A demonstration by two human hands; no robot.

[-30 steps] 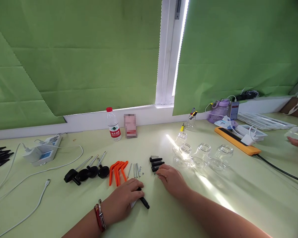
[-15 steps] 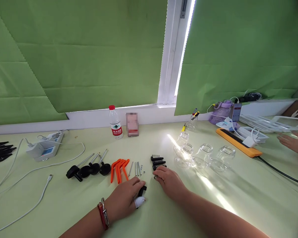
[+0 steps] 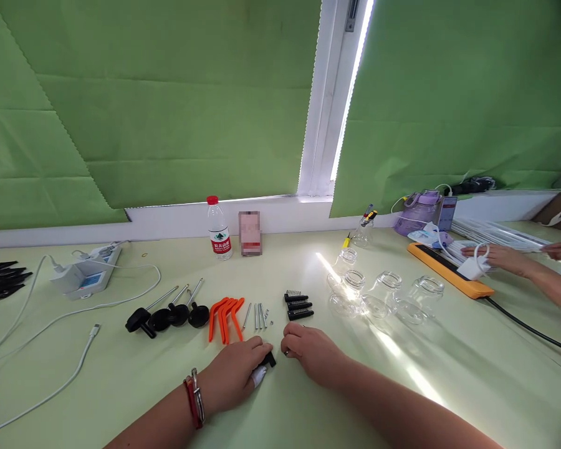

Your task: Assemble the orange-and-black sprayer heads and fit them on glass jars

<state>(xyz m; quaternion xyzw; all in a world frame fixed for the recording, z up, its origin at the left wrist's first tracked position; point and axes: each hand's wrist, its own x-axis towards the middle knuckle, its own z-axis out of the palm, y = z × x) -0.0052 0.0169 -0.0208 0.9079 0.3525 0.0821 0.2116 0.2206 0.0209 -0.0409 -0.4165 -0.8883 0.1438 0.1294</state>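
My left hand [image 3: 234,373], with a red bracelet at the wrist and a white wrap on the thumb, is closed round a small black part [image 3: 267,360] low on the pale green table [image 3: 121,386]. Just right of it my right hand [image 3: 308,350] rests with fingers curled in a pinch on something too small to name. Ahead of the hands lie three black pieces with springs [image 3: 298,305], several thin metal pins [image 3: 258,315], orange bent levers [image 3: 224,317] and black knobs on metal rods [image 3: 168,312].
Several clear glass jars [image 3: 378,293] stand right of the parts. A water bottle [image 3: 219,229] stands by the window sill. A charger and white cables [image 3: 86,277] lie at left. An orange power strip [image 3: 449,269] and another person's hands [image 3: 500,255] are at far right.
My right hand drew back from the black spring pieces toward my left hand. My left hand turned the black part upright in its grip. The other person's hands moved in toward the power strip.
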